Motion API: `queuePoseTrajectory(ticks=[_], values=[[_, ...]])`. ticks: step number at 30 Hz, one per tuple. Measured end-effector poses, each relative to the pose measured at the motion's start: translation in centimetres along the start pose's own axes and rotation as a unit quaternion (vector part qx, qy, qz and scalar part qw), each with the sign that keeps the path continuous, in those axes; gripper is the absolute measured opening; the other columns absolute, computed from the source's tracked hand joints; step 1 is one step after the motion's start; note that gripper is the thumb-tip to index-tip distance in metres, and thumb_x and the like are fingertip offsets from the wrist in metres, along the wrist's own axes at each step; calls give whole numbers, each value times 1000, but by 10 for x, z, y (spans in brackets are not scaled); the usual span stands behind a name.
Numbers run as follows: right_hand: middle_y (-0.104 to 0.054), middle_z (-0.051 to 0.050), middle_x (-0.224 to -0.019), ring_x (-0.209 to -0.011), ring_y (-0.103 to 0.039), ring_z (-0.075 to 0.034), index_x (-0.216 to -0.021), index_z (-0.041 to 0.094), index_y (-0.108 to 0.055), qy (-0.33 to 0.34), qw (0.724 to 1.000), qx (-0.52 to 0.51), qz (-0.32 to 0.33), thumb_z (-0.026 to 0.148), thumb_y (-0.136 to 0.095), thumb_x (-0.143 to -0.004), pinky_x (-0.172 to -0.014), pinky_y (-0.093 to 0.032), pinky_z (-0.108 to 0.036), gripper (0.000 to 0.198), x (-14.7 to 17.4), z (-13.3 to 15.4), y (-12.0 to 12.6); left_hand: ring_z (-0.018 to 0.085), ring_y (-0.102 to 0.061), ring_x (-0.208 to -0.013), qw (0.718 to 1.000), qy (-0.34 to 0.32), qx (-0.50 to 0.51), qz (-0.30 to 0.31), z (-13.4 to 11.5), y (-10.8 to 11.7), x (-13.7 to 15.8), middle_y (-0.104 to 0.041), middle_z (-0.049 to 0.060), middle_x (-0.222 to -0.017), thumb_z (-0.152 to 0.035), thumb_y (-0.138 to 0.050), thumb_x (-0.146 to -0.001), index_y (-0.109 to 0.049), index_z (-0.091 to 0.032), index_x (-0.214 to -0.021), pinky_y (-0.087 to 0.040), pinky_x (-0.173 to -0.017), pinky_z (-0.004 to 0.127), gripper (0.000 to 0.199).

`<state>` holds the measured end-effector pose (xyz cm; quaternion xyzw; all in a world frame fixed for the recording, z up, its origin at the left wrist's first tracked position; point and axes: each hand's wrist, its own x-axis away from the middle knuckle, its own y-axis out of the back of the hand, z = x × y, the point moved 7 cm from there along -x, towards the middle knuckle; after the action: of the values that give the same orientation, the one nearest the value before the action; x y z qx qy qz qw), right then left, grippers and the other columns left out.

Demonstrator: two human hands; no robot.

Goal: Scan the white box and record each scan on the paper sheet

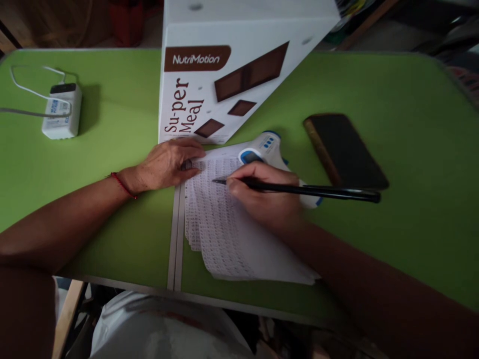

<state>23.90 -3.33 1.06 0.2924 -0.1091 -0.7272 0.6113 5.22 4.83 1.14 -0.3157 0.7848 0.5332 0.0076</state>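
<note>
A black pen (318,191) is pinched in my right hand (267,192), its tip at the handwritten rows on the top sheet of a stack of paper (220,219). My left hand (168,162) rests at the paper's upper left edge, thumb and forefinger apart on the sheet, other fingers bent. Its wrist wears a red cord bracelet (123,185). Small dense writing covers the left part of the sheets; the lower right is blank. A white and blue infrared thermometer (277,149) lies under and behind my right hand, partly hidden.
A tall white NutriMotion box (194,99) stands behind the paper. To its left sits a white charger (63,110) with a cable. A dark phone (348,149) lies at right. The green table (123,234) has a metal seam and a near edge.
</note>
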Motion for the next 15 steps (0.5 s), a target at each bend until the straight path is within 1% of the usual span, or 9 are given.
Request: queuePoseTrajectory(ticks=[4,6,10,15], values=[[-69,1,-62,-54,-61,-17,-73,27,-71,-13,1000,-9,-14,24,-74,-78,-53,-53,-31,6,1,-1,1,30,-81,-126,1000,-2,0,2,-1,0,0,-82,14,-141,-26,-69,-102,-81,-17,-127,-70,-107,44,29],[-68,2,-62,-55,-62,-17,-73,27,-71,-19,1000,-13,-8,23,-74,-79,-53,-54,-32,8,2,-2,0,30,-81,-126,1000,-5,-1,-1,-1,1,0,-82,14,-141,-26,-69,-102,-81,-17,-127,-70,-106,43,29],[-66,3,-61,-52,-62,-17,-72,28,-70,-11,1000,-21,-7,16,-77,-80,-51,-52,-31,16,3,-2,-1,31,-80,-127,1000,-10,-1,-2,-1,1,0,-82,16,-140,-25,-70,-102,-80,-15,-128,-69,-108,44,30],[-69,2,-64,-54,-65,-17,-75,28,-69,-2,999,-32,-6,19,-78,-84,-52,-54,-31,15,3,-1,1,30,-80,-127,1000,-10,5,-8,0,0,0,-82,15,-140,-25,-71,-102,-81,-17,-127,-68,-108,43,29]])
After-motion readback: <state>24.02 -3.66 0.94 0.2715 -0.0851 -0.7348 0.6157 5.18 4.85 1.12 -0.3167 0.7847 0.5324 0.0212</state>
